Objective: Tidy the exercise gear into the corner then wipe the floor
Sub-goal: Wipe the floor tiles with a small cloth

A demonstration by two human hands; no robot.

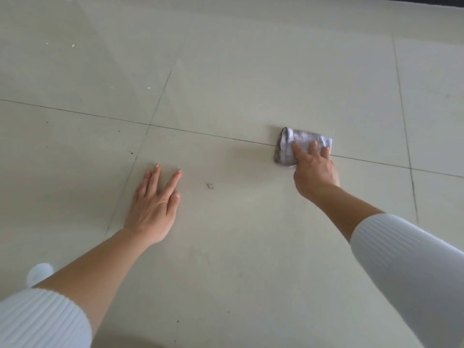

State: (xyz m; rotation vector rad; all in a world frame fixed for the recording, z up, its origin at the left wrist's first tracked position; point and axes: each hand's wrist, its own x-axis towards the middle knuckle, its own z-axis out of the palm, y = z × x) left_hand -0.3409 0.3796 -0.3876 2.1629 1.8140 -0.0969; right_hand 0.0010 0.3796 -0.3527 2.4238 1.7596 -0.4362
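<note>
A folded pale lilac cloth (298, 144) with a dirty grey left edge lies on the light tiled floor (226, 84), across a grout line. My right hand (313, 169) presses down on it, fingers spread over its near half. My left hand (154, 204) rests flat on the floor to the left, fingers apart, holding nothing. Both arms wear white ribbed sleeves pushed up. No exercise gear shows in this view.
A small brown scrap of dirt (209, 185) lies between my hands. White crumbs (148, 88) and dark specks (131, 152) dot the tiles at left. A white rounded thing (39, 273) shows at the lower left. A dark strip (411, 2) runs along the top right edge.
</note>
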